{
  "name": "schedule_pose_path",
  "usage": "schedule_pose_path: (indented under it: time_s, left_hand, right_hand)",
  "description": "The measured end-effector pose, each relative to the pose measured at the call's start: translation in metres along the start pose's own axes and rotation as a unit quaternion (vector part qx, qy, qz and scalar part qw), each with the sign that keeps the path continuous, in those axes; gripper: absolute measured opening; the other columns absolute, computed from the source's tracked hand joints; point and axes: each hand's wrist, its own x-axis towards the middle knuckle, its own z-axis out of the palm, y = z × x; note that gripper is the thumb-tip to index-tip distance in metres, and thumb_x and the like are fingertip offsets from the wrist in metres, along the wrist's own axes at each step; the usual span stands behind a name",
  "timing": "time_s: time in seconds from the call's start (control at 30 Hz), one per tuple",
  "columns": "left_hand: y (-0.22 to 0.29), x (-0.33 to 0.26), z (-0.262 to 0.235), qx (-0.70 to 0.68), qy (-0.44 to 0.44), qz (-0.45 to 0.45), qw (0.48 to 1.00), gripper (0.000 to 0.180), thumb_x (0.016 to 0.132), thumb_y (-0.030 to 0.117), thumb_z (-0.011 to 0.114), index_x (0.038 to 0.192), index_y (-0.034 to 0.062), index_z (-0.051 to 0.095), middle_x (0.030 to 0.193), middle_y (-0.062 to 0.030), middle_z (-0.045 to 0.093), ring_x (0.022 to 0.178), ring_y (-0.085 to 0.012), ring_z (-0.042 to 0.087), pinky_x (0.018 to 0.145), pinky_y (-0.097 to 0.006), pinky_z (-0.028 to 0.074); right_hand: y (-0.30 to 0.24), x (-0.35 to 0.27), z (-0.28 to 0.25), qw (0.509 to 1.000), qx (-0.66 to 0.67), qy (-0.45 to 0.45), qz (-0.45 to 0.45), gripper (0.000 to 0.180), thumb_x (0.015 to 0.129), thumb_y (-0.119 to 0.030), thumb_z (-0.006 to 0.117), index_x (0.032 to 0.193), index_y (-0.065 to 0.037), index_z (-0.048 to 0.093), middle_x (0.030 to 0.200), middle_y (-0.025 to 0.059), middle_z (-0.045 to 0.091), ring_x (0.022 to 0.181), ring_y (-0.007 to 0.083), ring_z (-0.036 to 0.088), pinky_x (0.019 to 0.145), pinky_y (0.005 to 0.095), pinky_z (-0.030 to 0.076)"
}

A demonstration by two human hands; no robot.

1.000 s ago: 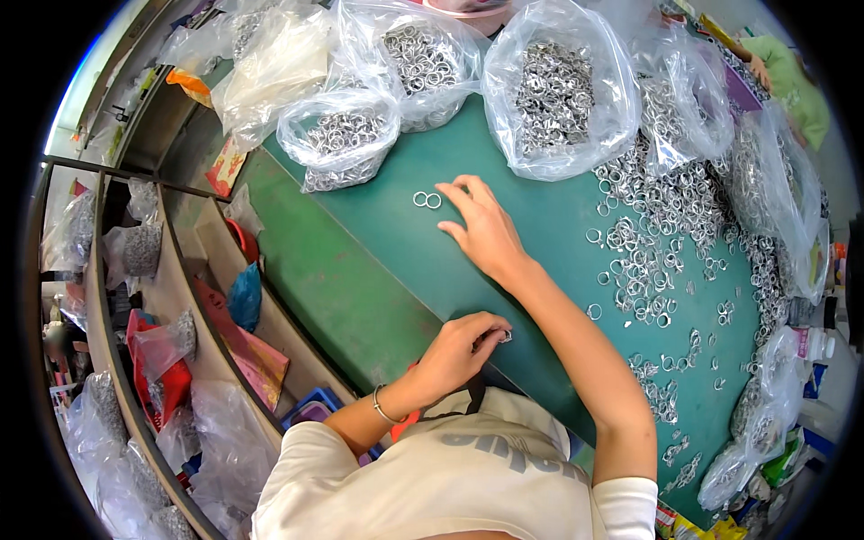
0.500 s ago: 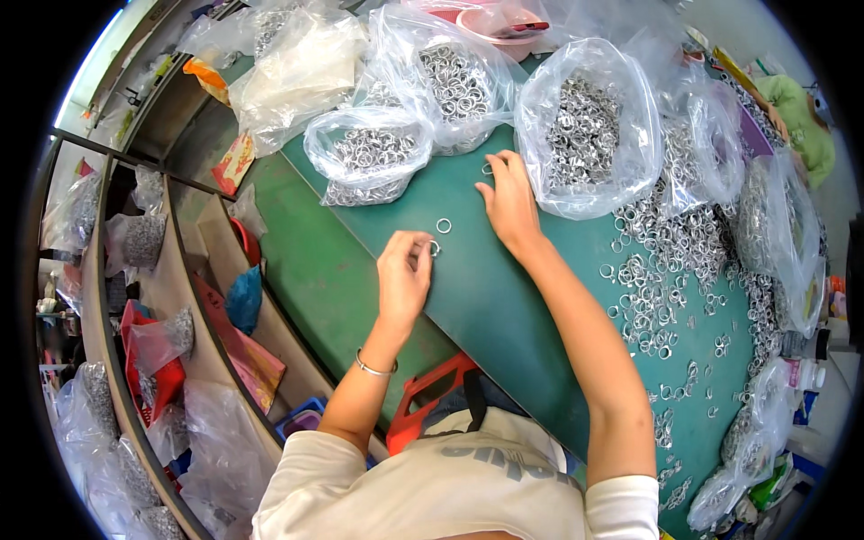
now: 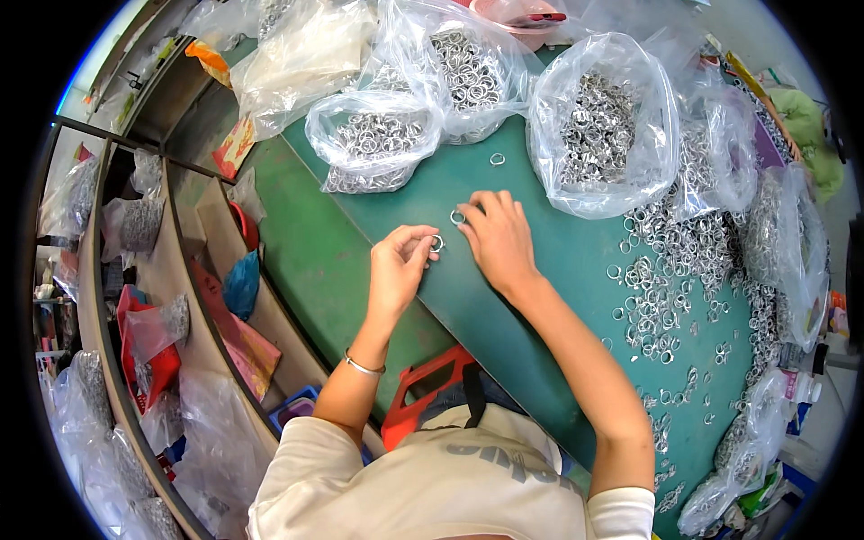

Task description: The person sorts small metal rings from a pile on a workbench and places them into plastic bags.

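Clock directions read off the head view, 12 at its top. Left hand (image 3: 399,261) over the green table (image 3: 576,261), thumb and forefinger closed in a pinch on a metal ring (image 3: 438,241), the loop standing out at the hand's 2 o'clock. Right hand (image 3: 498,243) beside it, fingers curled and part spread, fingertips at a second ring (image 3: 454,217) on its 10 o'clock side; cannot tell whether gripped or only touched. Key relation: the second ring sits between the hands, at 1 o'clock from the pinched one, near but apart. Rings round; no long axis made out.

Third ring (image 3: 497,165) loose on the table, right hand's 12 o'clock, that hand the nearer. Big clear bag (image 3: 666,135) of rings at its 1–2 o'clock.

Writing: grey lettering on the cream shirt (image 3: 432,504), inverted and creased. Labelled white bottle (image 3: 804,389) at the 3–4 o'clock edge, print too small to read.
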Motion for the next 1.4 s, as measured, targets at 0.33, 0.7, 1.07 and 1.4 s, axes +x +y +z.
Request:
schedule_pose_path:
  time_s: [0.33,0.7,1.07,1.4]
  left_hand:
    - [-0.003,0.004,-0.005,-0.108,-0.067,-0.052,0.991,0.016,0.089,0.002,0.058,0.101,-0.0057,0.064,0.083,-0.0058,0.065,0.068,-0.0088,0.060,0.059,-0.021,0.048]
    - [0.004,0.006,0.002,0.352,0.003,0.208,0.913,0.016,0.086,-0.002,0.054,0.099,0.0011,0.063,0.096,-0.0156,0.054,0.083,-0.0327,0.058,0.075,-0.037,0.047]
    - [0.032,-0.111,0.127,0.219,-0.364,0.266,0.865,0.043,0.075,0.002,0.068,0.116,0.0033,0.056,0.117,-0.0169,0.052,0.109,-0.0346,0.050,0.091,-0.039,0.042]
    - [0.050,-0.145,0.197,0.249,-0.469,0.363,0.766,0.049,0.077,0.014,0.070,0.121,0.0059,0.053,0.126,-0.0131,0.046,0.115,-0.0329,0.043,0.091,-0.043,0.035]
  right_hand:
    - [-0.017,-0.045,-0.037,0.994,0.062,-0.021,0.086,0.029,0.075,-0.006,0.069,0.103,-0.003,0.062,0.103,0.0112,0.053,0.098,0.0286,0.049,0.083,0.0389,0.041]
    - [-0.070,-0.219,-0.169,0.912,-0.099,0.058,0.395,0.023,0.073,0.000,0.068,0.096,0.001,0.063,0.097,0.0138,0.059,0.091,0.0323,0.053,0.082,0.0389,0.043]
    - [-0.081,-0.267,-0.172,0.899,-0.193,-0.035,0.393,0.055,0.073,-0.019,0.074,0.123,-0.008,0.055,0.131,0.0098,0.046,0.126,0.0330,0.037,0.098,0.0489,0.029]
    - [-0.063,-0.327,-0.183,0.874,-0.118,0.271,0.384,0.017,0.072,-0.003,0.071,0.088,-0.004,0.065,0.093,0.0076,0.062,0.090,0.0256,0.056,0.081,0.0390,0.039]
